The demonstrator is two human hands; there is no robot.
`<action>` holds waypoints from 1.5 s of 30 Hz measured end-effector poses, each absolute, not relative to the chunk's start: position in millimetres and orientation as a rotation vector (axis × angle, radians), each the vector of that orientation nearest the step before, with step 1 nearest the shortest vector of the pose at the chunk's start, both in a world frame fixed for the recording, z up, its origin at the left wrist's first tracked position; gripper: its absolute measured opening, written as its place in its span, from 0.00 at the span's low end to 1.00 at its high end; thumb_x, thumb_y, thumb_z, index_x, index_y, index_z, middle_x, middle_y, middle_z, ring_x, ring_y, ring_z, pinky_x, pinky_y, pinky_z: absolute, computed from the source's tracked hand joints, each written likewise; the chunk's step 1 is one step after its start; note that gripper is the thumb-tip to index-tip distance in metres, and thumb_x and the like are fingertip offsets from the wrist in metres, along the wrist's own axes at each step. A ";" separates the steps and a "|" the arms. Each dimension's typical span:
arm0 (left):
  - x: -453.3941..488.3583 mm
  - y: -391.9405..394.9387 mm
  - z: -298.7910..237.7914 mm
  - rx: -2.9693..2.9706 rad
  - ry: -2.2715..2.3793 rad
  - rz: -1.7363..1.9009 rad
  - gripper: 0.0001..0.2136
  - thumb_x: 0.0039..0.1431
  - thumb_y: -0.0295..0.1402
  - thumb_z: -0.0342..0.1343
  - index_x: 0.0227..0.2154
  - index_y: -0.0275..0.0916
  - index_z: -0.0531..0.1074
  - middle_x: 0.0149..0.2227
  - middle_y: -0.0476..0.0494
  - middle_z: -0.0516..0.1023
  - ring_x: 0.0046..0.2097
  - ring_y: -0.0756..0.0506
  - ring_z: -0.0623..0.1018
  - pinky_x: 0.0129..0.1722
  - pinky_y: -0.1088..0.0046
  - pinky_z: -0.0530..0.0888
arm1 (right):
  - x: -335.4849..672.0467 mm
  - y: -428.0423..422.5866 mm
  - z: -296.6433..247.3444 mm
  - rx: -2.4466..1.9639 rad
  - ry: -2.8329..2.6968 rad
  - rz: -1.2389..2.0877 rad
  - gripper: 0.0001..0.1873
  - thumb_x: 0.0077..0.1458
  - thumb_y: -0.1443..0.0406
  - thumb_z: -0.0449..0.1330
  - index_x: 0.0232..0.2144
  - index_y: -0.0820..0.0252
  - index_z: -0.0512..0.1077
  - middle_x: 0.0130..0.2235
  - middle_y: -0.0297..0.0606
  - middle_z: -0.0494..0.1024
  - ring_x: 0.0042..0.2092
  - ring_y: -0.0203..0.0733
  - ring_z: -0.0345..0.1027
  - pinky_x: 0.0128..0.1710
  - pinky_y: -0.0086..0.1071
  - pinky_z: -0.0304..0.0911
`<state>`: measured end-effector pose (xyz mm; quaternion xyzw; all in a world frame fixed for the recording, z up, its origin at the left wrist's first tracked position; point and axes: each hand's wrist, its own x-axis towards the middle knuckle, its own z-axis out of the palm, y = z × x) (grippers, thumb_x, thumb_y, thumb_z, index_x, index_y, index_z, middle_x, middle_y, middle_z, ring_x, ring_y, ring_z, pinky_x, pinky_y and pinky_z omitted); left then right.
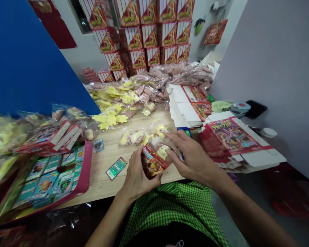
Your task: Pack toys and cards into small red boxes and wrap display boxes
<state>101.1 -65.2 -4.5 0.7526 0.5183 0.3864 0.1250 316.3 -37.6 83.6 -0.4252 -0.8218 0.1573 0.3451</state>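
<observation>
My left hand (136, 175) is closed around a small red printed box (151, 164) held at the near edge of the wooden table (105, 178). My right hand (193, 156) rests over the box's open top, its fingers curled on a bagged yellow toy (162, 151) that sits at the mouth of the box. More bagged yellow toys (134, 137) lie just behind my hands. A green card (116, 168) lies flat on the table to the left of my left hand.
A pink tray (83, 178) of teal cards sits at the left, with small red boxes (54, 135) behind it. Flat box blanks are stacked at the right (234, 137) and in the middle (187, 103). Heaps of bagged yellow and pink toys (144, 92) and stacked cartons (149, 34) fill the back.
</observation>
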 end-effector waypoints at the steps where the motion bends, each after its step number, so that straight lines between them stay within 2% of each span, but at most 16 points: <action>1: 100.5 -65.1 -5.7 2.167 1.525 1.171 0.47 0.45 0.36 0.66 0.67 0.38 0.49 0.59 0.30 0.68 0.58 0.31 0.72 0.56 0.47 0.73 | 314.2 -40.6 86.0 -1.077 -2.108 0.305 0.19 0.64 0.67 0.54 0.56 0.65 0.70 0.51 0.51 0.74 0.52 0.50 0.69 0.52 0.45 0.68; 6: 101.1 -62.7 -9.0 2.075 1.525 1.387 0.49 0.48 0.37 0.67 0.69 0.38 0.47 0.62 0.28 0.66 0.62 0.31 0.70 0.61 0.48 0.70 | 307.3 -51.7 90.6 -0.939 -2.264 0.138 0.14 0.63 0.71 0.54 0.49 0.62 0.73 0.55 0.51 0.73 0.58 0.54 0.66 0.57 0.52 0.64; 9: 107.5 -60.6 -14.3 1.991 1.555 1.540 0.49 0.48 0.40 0.68 0.69 0.38 0.48 0.63 0.27 0.65 0.63 0.31 0.69 0.62 0.48 0.70 | 299.8 -54.8 80.1 -0.933 -2.340 0.165 0.16 0.64 0.72 0.52 0.51 0.62 0.72 0.62 0.53 0.67 0.64 0.56 0.61 0.60 0.55 0.62; 11: 111.9 -59.7 -20.7 1.849 1.629 1.637 0.51 0.47 0.42 0.70 0.69 0.38 0.46 0.63 0.27 0.65 0.62 0.31 0.70 0.60 0.48 0.71 | 295.3 -54.7 64.5 -0.952 -2.229 0.247 0.19 0.64 0.72 0.52 0.56 0.62 0.68 0.64 0.54 0.65 0.66 0.54 0.59 0.61 0.51 0.64; 14: 114.9 -59.2 -31.1 1.666 1.638 1.714 0.53 0.48 0.45 0.70 0.70 0.40 0.43 0.63 0.27 0.64 0.61 0.33 0.72 0.58 0.51 0.73 | 288.3 -48.5 32.8 -0.929 -2.061 0.409 0.23 0.65 0.72 0.51 0.61 0.60 0.60 0.58 0.51 0.71 0.59 0.47 0.68 0.52 0.41 0.72; 17: 112.7 -56.9 -36.5 1.616 1.541 1.858 0.36 0.62 0.42 0.61 0.68 0.41 0.51 0.61 0.32 0.67 0.61 0.38 0.72 0.59 0.59 0.72 | 279.0 -33.7 7.1 -0.858 -1.968 0.455 0.22 0.67 0.73 0.49 0.61 0.58 0.60 0.55 0.48 0.74 0.54 0.44 0.72 0.50 0.38 0.72; 20: 109.9 -51.2 -33.6 1.424 1.570 2.109 0.16 0.70 0.41 0.50 0.56 0.41 0.68 0.53 0.39 0.74 0.56 0.43 0.75 0.56 0.67 0.72 | 272.0 -16.9 0.1 -0.781 -1.935 0.414 0.17 0.67 0.72 0.50 0.56 0.57 0.63 0.52 0.46 0.75 0.54 0.44 0.72 0.52 0.39 0.71; 22: 110.7 -47.7 -28.7 1.237 1.548 2.188 0.14 0.71 0.42 0.50 0.52 0.42 0.69 0.46 0.42 0.77 0.49 0.46 0.78 0.51 0.71 0.74 | 271.4 -10.7 4.2 -0.732 -1.946 0.386 0.15 0.67 0.71 0.51 0.54 0.56 0.64 0.50 0.44 0.75 0.53 0.44 0.72 0.49 0.38 0.71; 24: 114.3 -46.5 -24.1 1.138 1.431 2.200 0.14 0.70 0.43 0.51 0.53 0.43 0.66 0.41 0.46 0.77 0.43 0.48 0.80 0.45 0.73 0.75 | 274.4 -11.5 11.6 -0.717 -1.963 0.390 0.14 0.66 0.70 0.51 0.52 0.56 0.65 0.50 0.43 0.74 0.52 0.44 0.72 0.46 0.35 0.72; 26: 118.6 -47.2 -21.2 1.144 1.300 2.197 0.14 0.71 0.42 0.51 0.53 0.44 0.62 0.39 0.47 0.77 0.41 0.48 0.80 0.43 0.73 0.75 | 279.9 -16.8 18.8 -0.761 -1.994 0.429 0.12 0.66 0.69 0.52 0.50 0.55 0.65 0.48 0.41 0.75 0.48 0.42 0.73 0.43 0.33 0.71; 29: 116.7 -46.4 -20.9 1.302 1.210 2.104 0.11 0.72 0.41 0.49 0.51 0.44 0.61 0.42 0.43 0.79 0.44 0.47 0.81 0.45 0.70 0.76 | 289.9 -19.0 22.7 -0.917 -1.996 0.449 0.08 0.66 0.66 0.53 0.47 0.54 0.66 0.41 0.36 0.75 0.38 0.39 0.73 0.38 0.32 0.69; 32: 92.6 -43.4 -23.8 1.507 1.472 1.830 0.13 0.72 0.43 0.44 0.51 0.42 0.64 0.46 0.39 0.79 0.44 0.46 0.81 0.44 0.69 0.77 | 298.7 -1.8 12.6 -1.154 -1.852 0.514 0.08 0.64 0.62 0.53 0.45 0.55 0.67 0.36 0.36 0.76 0.35 0.42 0.72 0.36 0.34 0.68; 35: 47.4 -48.0 -25.2 1.538 1.912 1.587 0.11 0.70 0.39 0.46 0.43 0.40 0.71 0.40 0.41 0.79 0.38 0.47 0.80 0.39 0.71 0.76 | 303.9 23.9 -6.0 -1.379 -1.916 0.618 0.08 0.62 0.61 0.51 0.40 0.56 0.67 0.31 0.37 0.75 0.32 0.45 0.71 0.32 0.35 0.67; 37: 10.6 -57.9 -21.7 1.516 2.099 1.483 0.09 0.66 0.36 0.50 0.37 0.39 0.74 0.36 0.44 0.79 0.36 0.47 0.78 0.38 0.71 0.75 | 300.0 34.3 -15.2 -1.475 -2.080 0.434 0.09 0.59 0.64 0.51 0.38 0.59 0.69 0.34 0.42 0.76 0.34 0.47 0.71 0.34 0.37 0.67; 41: -69.7 -84.2 -0.2 1.347 2.564 1.182 0.10 0.64 0.32 0.50 0.39 0.38 0.77 0.39 0.40 0.82 0.41 0.43 0.80 0.46 0.66 0.74 | 253.4 23.1 -13.7 -1.237 -2.364 0.093 0.15 0.54 0.72 0.51 0.41 0.64 0.73 0.42 0.52 0.75 0.44 0.53 0.70 0.44 0.44 0.67; 45: -136.0 -96.3 19.6 0.996 2.958 0.709 0.11 0.63 0.27 0.50 0.39 0.33 0.78 0.42 0.29 0.81 0.47 0.34 0.79 0.48 0.57 0.74 | 165.1 -13.8 -4.5 -0.826 -2.737 0.417 0.19 0.52 0.78 0.51 0.42 0.63 0.75 0.41 0.48 0.77 0.43 0.49 0.70 0.47 0.41 0.67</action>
